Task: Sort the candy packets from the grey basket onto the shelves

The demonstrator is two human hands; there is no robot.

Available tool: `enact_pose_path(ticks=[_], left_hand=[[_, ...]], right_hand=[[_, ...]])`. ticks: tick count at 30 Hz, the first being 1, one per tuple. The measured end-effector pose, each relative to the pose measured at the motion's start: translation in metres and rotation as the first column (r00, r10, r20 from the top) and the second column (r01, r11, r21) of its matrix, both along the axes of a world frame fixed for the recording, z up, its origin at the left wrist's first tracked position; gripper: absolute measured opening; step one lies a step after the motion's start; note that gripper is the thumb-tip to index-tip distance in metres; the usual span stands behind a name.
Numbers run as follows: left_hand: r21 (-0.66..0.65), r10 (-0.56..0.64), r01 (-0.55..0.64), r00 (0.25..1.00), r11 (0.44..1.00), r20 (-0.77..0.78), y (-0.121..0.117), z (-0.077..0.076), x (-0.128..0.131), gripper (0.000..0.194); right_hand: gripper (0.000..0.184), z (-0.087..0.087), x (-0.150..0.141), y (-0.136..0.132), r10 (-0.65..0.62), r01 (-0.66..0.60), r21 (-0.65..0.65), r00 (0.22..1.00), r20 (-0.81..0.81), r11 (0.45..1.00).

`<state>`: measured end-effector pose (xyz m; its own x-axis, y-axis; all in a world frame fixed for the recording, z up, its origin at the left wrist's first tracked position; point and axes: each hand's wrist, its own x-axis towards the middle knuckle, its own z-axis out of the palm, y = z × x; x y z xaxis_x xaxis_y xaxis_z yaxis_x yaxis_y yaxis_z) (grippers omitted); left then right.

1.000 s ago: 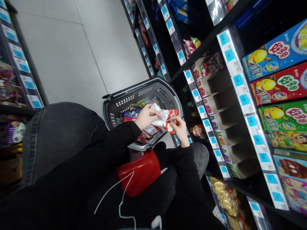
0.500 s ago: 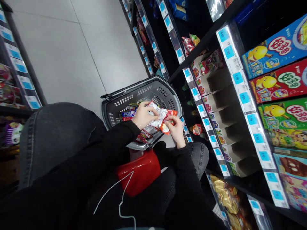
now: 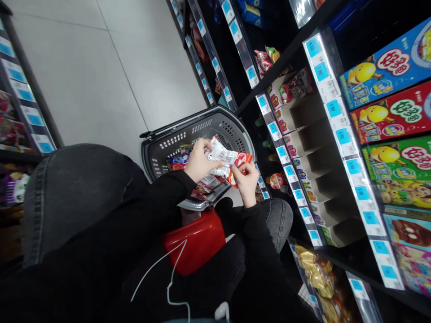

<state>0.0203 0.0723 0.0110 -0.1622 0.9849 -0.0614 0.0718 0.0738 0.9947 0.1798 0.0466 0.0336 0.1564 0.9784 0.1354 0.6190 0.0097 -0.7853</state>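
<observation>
Above a grey shopping basket (image 3: pixel 198 121), both of my hands grip small red-and-white snack packets (image 3: pixel 224 154). My left hand (image 3: pixel 198 162) pinches the white, printed part between thumb and fingers. On the other side, my right hand (image 3: pixel 246 179) holds the orange-red end, thumb and fingertips pressed together. Whether this is one packet or two overlapping ones, I cannot tell. Beneath my hands, several packets in blue, yellow and red wrappers (image 3: pixel 178 160) lie in the basket, partly hidden by my left hand and sleeve.
Shelves with blue-and-white price tags (image 3: pixel 343 134) rise close on the right, holding snack boxes (image 3: pixel 390 110) and divided cartons (image 3: pixel 313 148). Another shelf (image 3: pixel 25 94) stands at the left. A red object (image 3: pixel 197 242) sits between my legs, with a white earphone cord (image 3: pixel 168 287) over it. Grey floor tiles (image 3: pixel 84 58) lie beyond.
The packets have shifted and spread slightly between my hands, with the orange-red end tilted a little upward. Both hands keep their grip. A white earbud now shows at the bottom edge.
</observation>
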Motion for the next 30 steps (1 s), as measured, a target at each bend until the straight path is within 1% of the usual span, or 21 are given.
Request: enact_pose_path(ticks=[2,3,5,7,9,12,15,16,17,19,21,24,26,28,30], left_hand=[[-0.107,0.008,0.012,0.982,0.994,0.187,0.003,-0.002,0.000,0.056],[-0.166,0.009,0.043,0.953,0.985,0.303,0.004,-0.002,-0.001,0.057],[-0.254,0.000,0.152,0.858,0.955,0.513,0.006,-0.001,-0.003,0.048],[-0.294,-0.015,0.261,0.770,0.919,0.638,0.007,0.002,-0.005,0.035],[-0.307,-0.029,0.335,0.717,0.891,0.697,0.006,0.006,-0.007,0.029],[-0.329,-0.029,0.394,0.678,0.858,0.735,0.005,0.010,-0.010,0.034],[-0.345,-0.080,0.527,0.626,0.777,0.776,0.004,0.010,-0.013,0.040],[-0.345,-0.093,0.560,0.610,0.753,0.787,0.004,0.009,-0.013,0.041],[-0.344,-0.099,0.577,0.600,0.741,0.794,0.004,0.008,-0.014,0.042],[-0.335,-0.100,0.574,0.595,0.747,0.797,0.005,0.006,-0.013,0.041],[-0.309,-0.108,0.553,0.596,0.774,0.796,0.005,0.006,-0.012,0.040],[-0.260,-0.138,0.522,0.605,0.813,0.784,0.005,0.008,-0.011,0.037],[-0.251,-0.167,0.512,0.637,0.821,0.752,0.006,0.010,-0.012,0.036],[-0.255,-0.208,0.507,0.687,0.823,0.696,0.007,0.011,-0.013,0.036],[-0.254,-0.259,0.503,0.739,0.826,0.622,0.008,0.010,-0.014,0.035]], right_hand=[[0.035,0.000,-0.001,-0.001,0.008,-0.010,0.064,1.000,0.029,0.998],[0.031,0.000,-0.001,-0.001,0.015,-0.017,0.085,0.999,0.028,0.996],[0.020,0.000,0.001,0.000,0.026,-0.026,0.090,1.000,0.005,0.996],[0.018,0.000,0.003,0.000,0.030,-0.029,0.068,0.999,-0.023,0.997],[0.017,0.000,0.004,-0.002,0.028,-0.026,0.068,0.999,-0.034,0.997],[0.013,0.002,0.004,-0.005,0.021,-0.018,0.137,1.000,-0.015,0.990],[0.011,0.005,0.003,-0.007,0.030,-0.033,0.213,0.999,0.019,0.976],[0.011,0.006,0.003,-0.007,0.037,-0.042,0.217,0.999,0.027,0.975],[0.011,0.007,0.004,-0.007,0.046,-0.052,0.208,0.998,0.034,0.977],[0.011,0.009,0.006,-0.006,0.061,-0.066,0.173,0.997,0.037,0.983],[0.011,0.009,0.008,-0.004,0.065,-0.068,0.151,0.998,0.024,0.986],[0.014,0.006,0.011,-0.001,0.028,-0.027,0.148,1.000,-0.010,0.989],[0.016,0.004,0.012,0.001,-0.002,0.007,0.142,0.999,-0.034,0.990],[0.019,0.003,0.014,0.002,-0.016,0.021,0.113,0.999,-0.046,0.993],[0.025,0.006,0.014,0.001,-0.027,0.027,0.092,1.000,-0.001,0.995]])
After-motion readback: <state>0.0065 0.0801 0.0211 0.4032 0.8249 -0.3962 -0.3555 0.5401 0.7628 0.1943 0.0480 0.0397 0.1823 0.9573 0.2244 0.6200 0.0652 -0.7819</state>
